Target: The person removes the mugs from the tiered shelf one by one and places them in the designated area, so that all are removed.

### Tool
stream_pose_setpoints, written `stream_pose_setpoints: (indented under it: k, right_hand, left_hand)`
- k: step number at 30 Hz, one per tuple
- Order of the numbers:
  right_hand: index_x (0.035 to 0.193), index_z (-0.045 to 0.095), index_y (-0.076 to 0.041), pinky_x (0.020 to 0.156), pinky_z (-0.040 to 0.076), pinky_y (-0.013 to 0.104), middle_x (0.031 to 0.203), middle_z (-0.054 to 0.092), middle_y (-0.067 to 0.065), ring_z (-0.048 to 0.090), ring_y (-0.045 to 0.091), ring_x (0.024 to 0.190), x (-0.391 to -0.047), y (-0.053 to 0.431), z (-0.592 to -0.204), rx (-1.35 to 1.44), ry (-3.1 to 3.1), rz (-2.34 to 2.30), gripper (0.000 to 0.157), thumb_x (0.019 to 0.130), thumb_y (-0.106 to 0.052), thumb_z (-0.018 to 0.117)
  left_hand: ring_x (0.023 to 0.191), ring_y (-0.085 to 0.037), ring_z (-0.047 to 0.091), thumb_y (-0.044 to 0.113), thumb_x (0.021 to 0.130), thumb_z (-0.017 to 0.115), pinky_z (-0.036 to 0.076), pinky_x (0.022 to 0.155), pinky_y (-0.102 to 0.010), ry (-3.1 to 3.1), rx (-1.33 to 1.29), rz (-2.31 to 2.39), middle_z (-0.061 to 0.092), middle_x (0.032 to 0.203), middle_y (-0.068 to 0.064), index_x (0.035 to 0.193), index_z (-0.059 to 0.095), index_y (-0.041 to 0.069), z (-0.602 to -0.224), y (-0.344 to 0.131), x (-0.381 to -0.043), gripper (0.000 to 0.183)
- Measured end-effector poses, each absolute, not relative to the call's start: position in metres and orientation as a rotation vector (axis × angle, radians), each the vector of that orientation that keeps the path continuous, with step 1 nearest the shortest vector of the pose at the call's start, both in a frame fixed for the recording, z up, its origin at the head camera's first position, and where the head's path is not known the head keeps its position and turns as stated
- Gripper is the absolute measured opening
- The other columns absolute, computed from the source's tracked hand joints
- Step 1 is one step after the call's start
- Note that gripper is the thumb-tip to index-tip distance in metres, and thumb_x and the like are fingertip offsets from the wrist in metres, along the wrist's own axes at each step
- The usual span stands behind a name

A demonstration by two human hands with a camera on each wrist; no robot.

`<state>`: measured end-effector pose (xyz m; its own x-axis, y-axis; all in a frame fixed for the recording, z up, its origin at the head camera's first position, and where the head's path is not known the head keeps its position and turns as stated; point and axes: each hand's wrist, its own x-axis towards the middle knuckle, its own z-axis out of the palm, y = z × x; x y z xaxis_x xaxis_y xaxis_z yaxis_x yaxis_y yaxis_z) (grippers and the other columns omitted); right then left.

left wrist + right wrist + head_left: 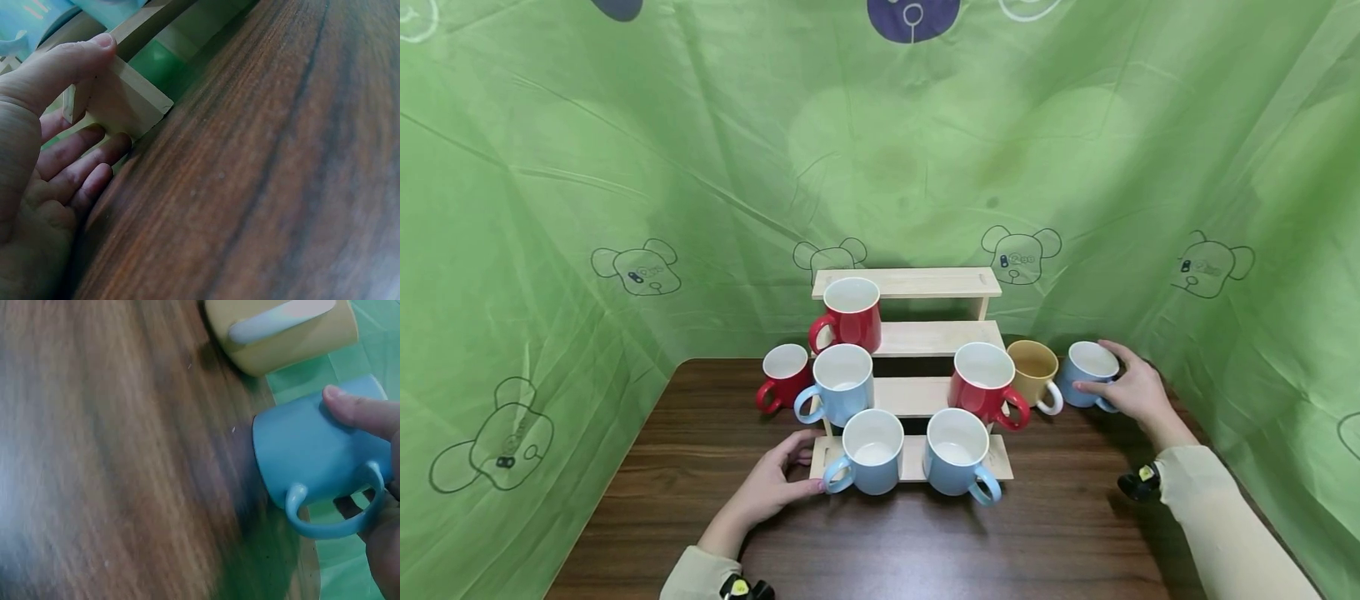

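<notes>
At the right end of the table, my right hand (1135,387) grips a light blue mug (319,447). Its thumb lies along the near side and the other fingers go round the far side, partly hidden. Close by on the left is a yellow mug (1032,367) with a white handle. My left hand (775,479) holds the lower left end of a stepped wooden rack (912,462). In the left wrist view, its thumb presses the shelf edge and its fingers curl by the side panel (128,97).
Two blue mugs, one left (874,462) and one right (955,458), stand on the lowest shelf. Higher up are another blue mug (842,396) and two red mugs, one left (853,325) and one right (981,387). Left of the rack stands a smaller red mug (790,383). Green cloth (722,167) surrounds the table.
</notes>
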<state>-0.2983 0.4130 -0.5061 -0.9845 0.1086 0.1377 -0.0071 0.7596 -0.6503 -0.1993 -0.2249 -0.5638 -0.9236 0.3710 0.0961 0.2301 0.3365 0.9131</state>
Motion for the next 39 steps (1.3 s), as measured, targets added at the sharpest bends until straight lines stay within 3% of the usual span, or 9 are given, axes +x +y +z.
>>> stream_pose_setpoints:
  k: [17,29,39]
  right_hand:
    - [0.171,0.028,-0.003,0.106,0.040,0.077,0.157,0.042,0.043,0.044,0.062,0.139,-0.303,0.419,-0.509,-0.055,-2.836,1.105,0.117,0.085,-0.045,0.096]
    - [0.170,0.029,-0.001,0.107,0.039,0.078,0.156,0.043,0.044,0.044,0.063,0.139,-0.301,0.419,-0.512,-0.049,-2.832,1.085,0.117,0.085,-0.044,0.096]
    - [0.167,0.023,0.009,0.107,0.039,0.078,0.156,0.041,0.046,0.044,0.064,0.138,-0.296,0.413,-0.502,-0.009,-2.789,0.978,0.122,0.082,-0.037,0.098]
  left_hand:
    - [0.121,-0.026,0.069,0.024,0.091,0.093,0.055,0.105,-0.033,2.486,0.552,1.639,0.071,0.137,-0.007,0.152,0.058,0.015,-0.563,-0.224,-0.199,0.070]
    - [0.122,-0.028,0.068,0.024,0.091,0.092,0.054,0.105,-0.033,2.474,0.561,1.644,0.071,0.138,-0.008,0.152,0.058,0.014,-0.563,-0.224,-0.199,0.070]
    - [0.121,-0.028,0.069,0.022,0.091,0.093,0.055,0.105,-0.035,2.471,0.585,1.651,0.072,0.136,-0.008,0.152,0.058,0.014,-0.562,-0.224,-0.198,0.071]
